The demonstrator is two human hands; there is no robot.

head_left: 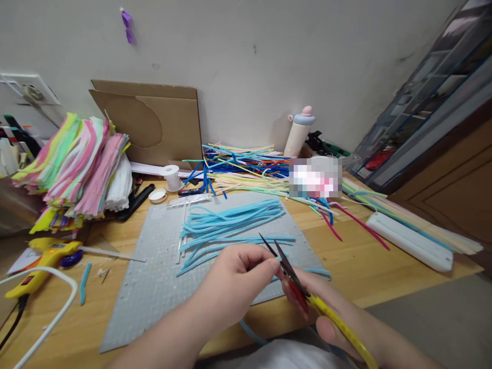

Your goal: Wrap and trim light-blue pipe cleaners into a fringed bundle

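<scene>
My right hand [326,312] grips yellow-handled scissors [295,279] whose dark blades stand apart, pointing up and left. My left hand [238,279] is closed in a pinch right at the blades, on what looks like a light blue pipe cleaner; a blue strand [251,333] curves out below my wrist. Both hands hover over the near edge of a grey cutting mat [154,277]. A loose bundle of light blue pipe cleaners [230,223] lies on the mat just beyond my hands.
A yellow glue gun [42,259] lies at the left on the wooden table [365,266]. Stacks of pastel pipe cleaners [77,164], a cardboard sheet [157,120], a white spool [171,177], mixed coloured pipe cleaners [246,166], a bottle [300,133] and a white case [407,241] sit behind and right.
</scene>
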